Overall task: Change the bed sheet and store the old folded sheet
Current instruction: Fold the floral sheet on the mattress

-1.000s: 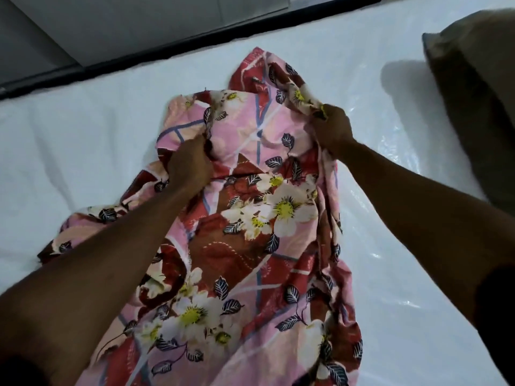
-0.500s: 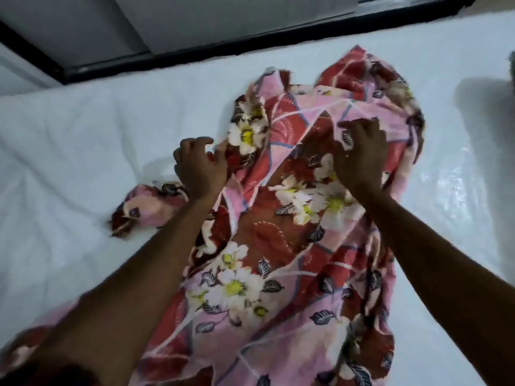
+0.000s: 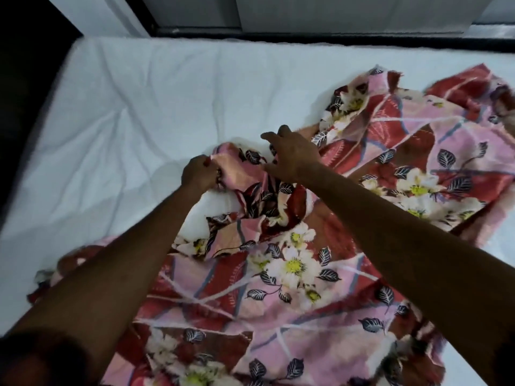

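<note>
Across the white mattress [image 3: 139, 112] the floral bed sheet [image 3: 292, 274] lies crumpled, so spreading it seems the step in hand. The left hand [image 3: 199, 174] pinches a bunched edge; the right hand [image 3: 292, 157], fingers spread, holding nothing, probably needs a grip beside it. No writing is legible.

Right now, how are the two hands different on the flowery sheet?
The left hand is curled, gripping a bunch of the flowery sheet; the right hand is spread open above it. The right hand reaches farther across the bed than the left hand. Both are at the sheet's crumpled edge.
</note>
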{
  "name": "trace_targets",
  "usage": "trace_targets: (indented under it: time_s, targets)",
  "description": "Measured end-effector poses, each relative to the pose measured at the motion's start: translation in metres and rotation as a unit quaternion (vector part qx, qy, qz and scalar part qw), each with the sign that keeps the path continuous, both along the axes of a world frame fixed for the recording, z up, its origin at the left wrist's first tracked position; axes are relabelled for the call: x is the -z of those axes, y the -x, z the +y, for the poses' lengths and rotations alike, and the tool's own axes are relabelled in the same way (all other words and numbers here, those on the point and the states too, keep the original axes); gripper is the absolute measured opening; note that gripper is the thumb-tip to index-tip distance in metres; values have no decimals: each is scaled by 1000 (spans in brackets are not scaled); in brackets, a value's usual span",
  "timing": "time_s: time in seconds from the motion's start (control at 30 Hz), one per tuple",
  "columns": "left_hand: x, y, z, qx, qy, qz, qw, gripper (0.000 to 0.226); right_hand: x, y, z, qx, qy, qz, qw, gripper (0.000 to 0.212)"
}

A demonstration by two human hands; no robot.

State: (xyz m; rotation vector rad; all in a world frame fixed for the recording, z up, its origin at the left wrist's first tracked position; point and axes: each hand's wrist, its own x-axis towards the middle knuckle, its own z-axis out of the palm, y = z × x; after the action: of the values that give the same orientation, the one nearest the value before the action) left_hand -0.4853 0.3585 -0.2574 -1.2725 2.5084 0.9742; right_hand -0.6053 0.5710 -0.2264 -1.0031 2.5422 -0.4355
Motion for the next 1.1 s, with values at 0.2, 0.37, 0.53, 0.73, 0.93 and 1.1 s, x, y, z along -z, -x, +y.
trace_targets:
  time_s: [0.2, 0.37, 0.53, 0.73, 0.93, 1.1]
  targets:
    - [-32, 39, -51, -176, -97, 168, 965, 22, 1, 7, -62, 7, -80, -101, 992, 79]
    - [-51, 97, -115, -202, -163, 271, 927, 17, 11, 25, -116, 43, -27, -135, 990, 24]
    - [-55, 167, -179, -51, 32, 292, 954, 30, 8, 52, -177, 107, 112, -174, 972, 35]
    - [-49, 198, -205, 78, 5, 283, 956, 83, 48, 67, -206, 66, -2, -86, 994, 24]
    - [9, 69, -118, 80, 144, 294, 942, 71, 33, 128, -226, 304, 208, -52, 928, 31]
    - [29, 24, -108, 114, 206, 38, 971, 80, 24, 155, -226, 203, 270, -125, 933, 50]
